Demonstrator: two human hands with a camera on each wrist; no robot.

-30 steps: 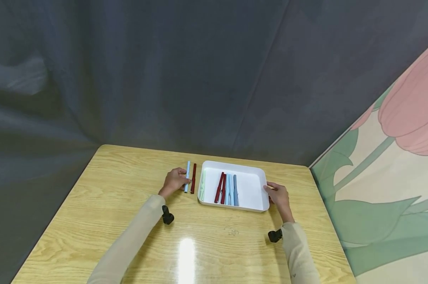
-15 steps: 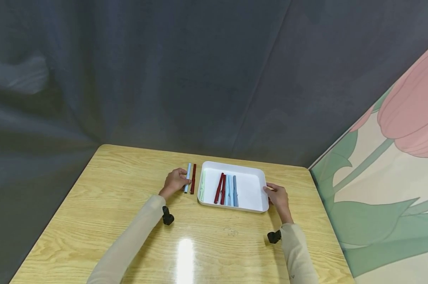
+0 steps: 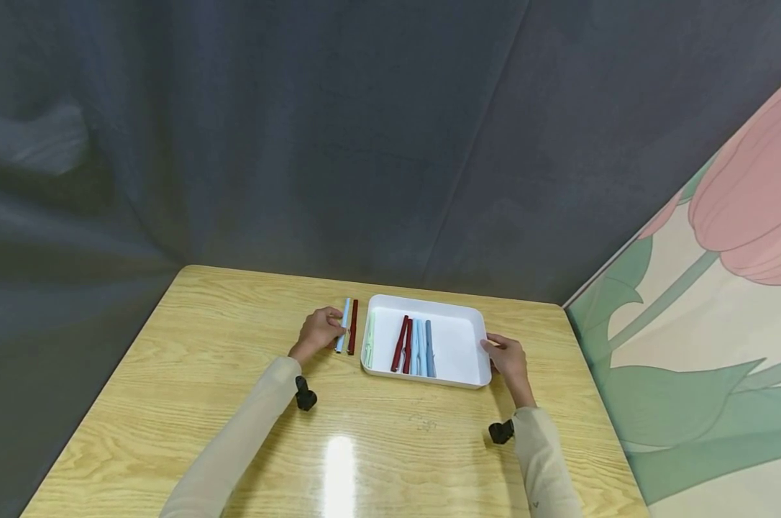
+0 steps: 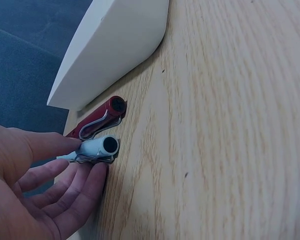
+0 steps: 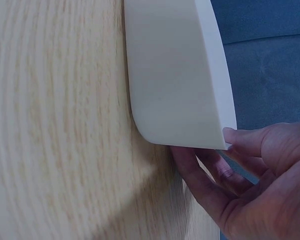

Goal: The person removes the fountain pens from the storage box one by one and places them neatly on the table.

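My left hand (image 3: 318,331) pinches a light blue pen (image 4: 96,147) between thumb and fingers, its clip end facing the left wrist camera. Right beside it on the table lies a dark red pen (image 4: 104,116) with a wire clip. At the white tray's (image 3: 458,311) right side, my right hand (image 3: 508,360) holds the rim, thumb on top and fingers against the outer wall. Inside the tray lie a pale green pen (image 3: 370,338), two dark red pens (image 3: 400,344), light blue pens (image 3: 418,347) and a grey-blue pen (image 3: 430,349).
The wooden table (image 3: 235,345) carries the tray near its back edge. A dark curtain (image 3: 364,144) hangs behind the table. Along the right side runs a wall with painted flowers (image 3: 701,324).
The light blue pen in my left hand has shifted slightly right, closer to the red pen beside it. My right hand stays at the tray's rim.
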